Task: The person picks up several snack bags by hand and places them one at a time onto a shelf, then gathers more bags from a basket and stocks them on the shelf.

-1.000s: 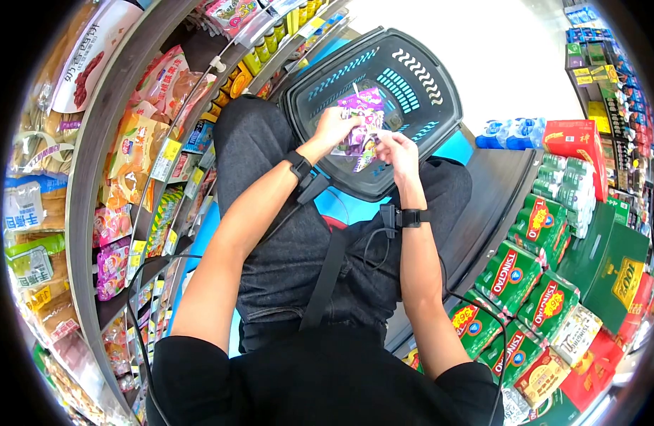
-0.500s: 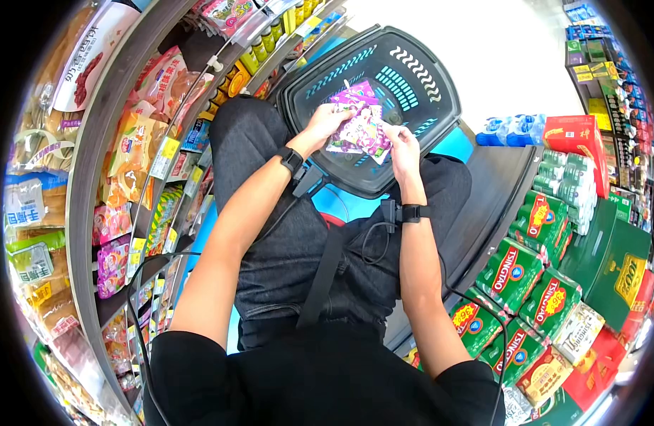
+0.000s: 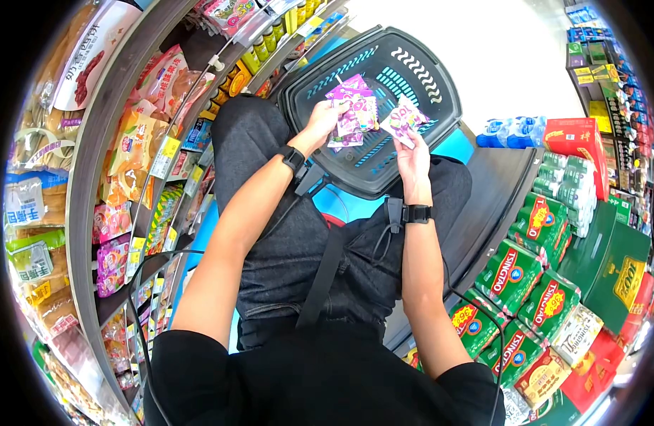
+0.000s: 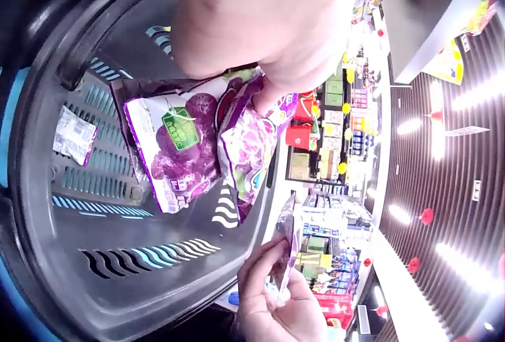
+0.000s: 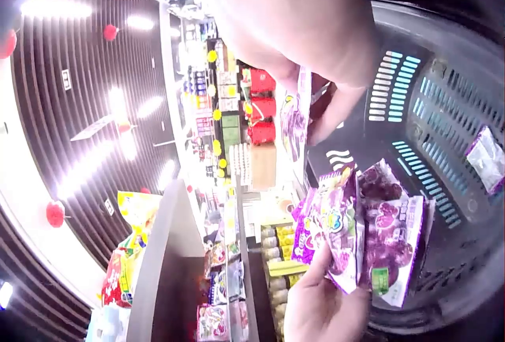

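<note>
My left hand (image 3: 322, 122) pinches several purple snack bags (image 3: 357, 112) over the dark shopping basket (image 3: 440, 67). In the left wrist view, a bag with a grape-like picture (image 4: 175, 148) overlaps a pink and purple bag (image 4: 246, 148) under the left fingers. My right hand (image 3: 413, 162) holds a single white and purple bag (image 3: 403, 119), apart from the others, over the basket's right side. The right wrist view shows this bag (image 5: 295, 125) edge-on between thumb and fingers. A small silvery packet (image 4: 75, 134) lies on the basket's bottom.
The basket stands in front of the person's bent knees. Shelves of snack bags (image 3: 139, 153) rise close on the left. Green beer packs (image 3: 510, 275) are stacked on the right, with a red box (image 3: 575, 145) behind them. Thin cables (image 3: 139, 298) run along both arms.
Both hands were together at the bags; then the bags spread apart. Now the right hand has drawn one bag away to the right, while the left keeps the rest.
</note>
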`<state>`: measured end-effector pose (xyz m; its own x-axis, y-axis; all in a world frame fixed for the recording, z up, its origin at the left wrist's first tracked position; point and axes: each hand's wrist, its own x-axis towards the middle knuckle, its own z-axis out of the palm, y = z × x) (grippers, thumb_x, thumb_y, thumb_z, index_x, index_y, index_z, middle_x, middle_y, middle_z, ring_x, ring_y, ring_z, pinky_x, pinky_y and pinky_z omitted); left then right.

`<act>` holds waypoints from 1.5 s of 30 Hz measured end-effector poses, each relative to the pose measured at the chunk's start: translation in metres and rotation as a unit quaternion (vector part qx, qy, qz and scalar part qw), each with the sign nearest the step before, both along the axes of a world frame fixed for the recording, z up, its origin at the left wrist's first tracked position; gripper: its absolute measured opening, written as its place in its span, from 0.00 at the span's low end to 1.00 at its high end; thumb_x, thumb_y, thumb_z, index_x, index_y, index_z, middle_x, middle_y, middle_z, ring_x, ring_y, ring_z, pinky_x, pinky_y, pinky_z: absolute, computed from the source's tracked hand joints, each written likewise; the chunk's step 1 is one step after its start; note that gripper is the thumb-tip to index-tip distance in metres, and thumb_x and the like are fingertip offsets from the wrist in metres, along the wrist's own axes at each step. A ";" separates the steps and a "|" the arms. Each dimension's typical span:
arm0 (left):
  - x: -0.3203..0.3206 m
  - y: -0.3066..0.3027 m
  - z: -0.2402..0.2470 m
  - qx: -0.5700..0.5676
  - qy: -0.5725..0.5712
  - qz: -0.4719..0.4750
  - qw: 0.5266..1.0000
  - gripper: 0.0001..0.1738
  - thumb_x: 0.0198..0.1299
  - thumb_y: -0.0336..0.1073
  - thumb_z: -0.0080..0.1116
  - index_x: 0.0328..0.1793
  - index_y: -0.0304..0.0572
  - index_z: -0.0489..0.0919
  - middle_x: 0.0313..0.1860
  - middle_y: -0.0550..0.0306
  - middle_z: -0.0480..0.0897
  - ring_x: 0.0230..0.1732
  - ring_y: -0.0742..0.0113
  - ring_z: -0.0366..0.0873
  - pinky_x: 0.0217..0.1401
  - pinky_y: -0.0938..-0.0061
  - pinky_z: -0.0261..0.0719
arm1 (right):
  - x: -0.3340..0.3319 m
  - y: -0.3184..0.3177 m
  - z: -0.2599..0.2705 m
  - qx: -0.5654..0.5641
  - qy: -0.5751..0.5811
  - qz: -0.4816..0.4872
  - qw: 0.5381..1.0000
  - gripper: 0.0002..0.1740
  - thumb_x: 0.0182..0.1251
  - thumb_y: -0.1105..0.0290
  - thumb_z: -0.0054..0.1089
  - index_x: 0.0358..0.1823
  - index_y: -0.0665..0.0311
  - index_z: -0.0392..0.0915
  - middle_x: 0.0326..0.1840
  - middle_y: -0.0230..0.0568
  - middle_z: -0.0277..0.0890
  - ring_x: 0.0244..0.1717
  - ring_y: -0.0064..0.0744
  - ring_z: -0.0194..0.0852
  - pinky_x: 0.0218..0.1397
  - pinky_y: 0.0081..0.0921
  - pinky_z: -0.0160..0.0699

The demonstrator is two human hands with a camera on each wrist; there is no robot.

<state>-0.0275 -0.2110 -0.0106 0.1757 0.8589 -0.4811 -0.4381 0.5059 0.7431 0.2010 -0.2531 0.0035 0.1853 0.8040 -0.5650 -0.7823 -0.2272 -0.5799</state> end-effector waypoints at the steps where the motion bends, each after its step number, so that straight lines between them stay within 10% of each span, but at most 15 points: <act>1: 0.001 0.000 -0.001 0.007 -0.001 0.008 1.000 0.11 0.68 0.31 0.54 0.51 0.32 0.80 0.45 0.53 0.85 0.42 0.67 0.84 0.48 0.73 0.83 | -0.004 -0.003 0.002 0.013 0.016 0.032 0.999 0.14 0.67 0.77 0.52 0.52 0.75 0.71 0.53 0.49 0.76 0.55 0.43 0.78 0.62 0.43 0.80; 8: 0.007 -0.003 -0.014 0.040 -0.003 0.036 0.999 0.11 0.66 0.31 0.58 0.50 0.32 0.81 0.44 0.54 0.85 0.42 0.68 0.84 0.47 0.74 0.82 | -0.051 -0.022 0.004 -0.021 0.023 0.202 0.979 0.11 0.66 0.74 0.56 0.48 0.71 0.74 0.50 0.45 0.76 0.54 0.40 0.76 0.66 0.44 0.76; 17: 0.008 -0.011 0.014 0.054 -0.028 -0.055 0.997 0.12 0.66 0.34 0.60 0.48 0.31 0.82 0.41 0.55 0.85 0.38 0.71 0.83 0.41 0.77 0.82 | -0.056 -0.020 0.014 0.022 -0.028 0.096 0.995 0.14 0.62 0.83 0.58 0.49 0.68 0.70 0.49 0.41 0.76 0.54 0.35 0.76 0.62 0.41 0.76; 25: 0.006 -0.002 0.002 0.063 -0.206 -0.091 0.972 0.15 0.68 0.30 0.54 0.55 0.25 0.77 0.55 0.48 0.80 0.56 0.65 0.77 0.63 0.71 0.73 | -0.041 -0.011 0.011 0.078 -0.017 0.053 0.995 0.20 0.59 0.87 0.53 0.53 0.68 0.71 0.53 0.41 0.75 0.56 0.35 0.73 0.62 0.36 0.70; 39: -0.001 -0.002 0.028 0.064 -0.032 -0.148 0.986 0.17 0.61 0.32 0.65 0.52 0.27 0.81 0.48 0.52 0.84 0.48 0.69 0.80 0.55 0.73 0.77 | -0.010 0.001 0.021 0.118 0.036 -0.012 0.992 0.25 0.58 0.83 0.51 0.60 0.70 0.67 0.58 0.44 0.73 0.63 0.42 0.69 0.71 0.45 0.66; 45: -0.002 0.000 0.022 0.067 0.015 -0.091 0.993 0.15 0.64 0.32 0.62 0.52 0.28 0.81 0.48 0.52 0.84 0.48 0.69 0.81 0.54 0.73 0.77 | 0.002 -0.005 0.035 0.077 -0.118 0.244 0.960 0.18 0.59 0.83 0.51 0.52 0.70 0.73 0.47 0.40 0.79 0.48 0.31 0.78 0.55 0.31 0.76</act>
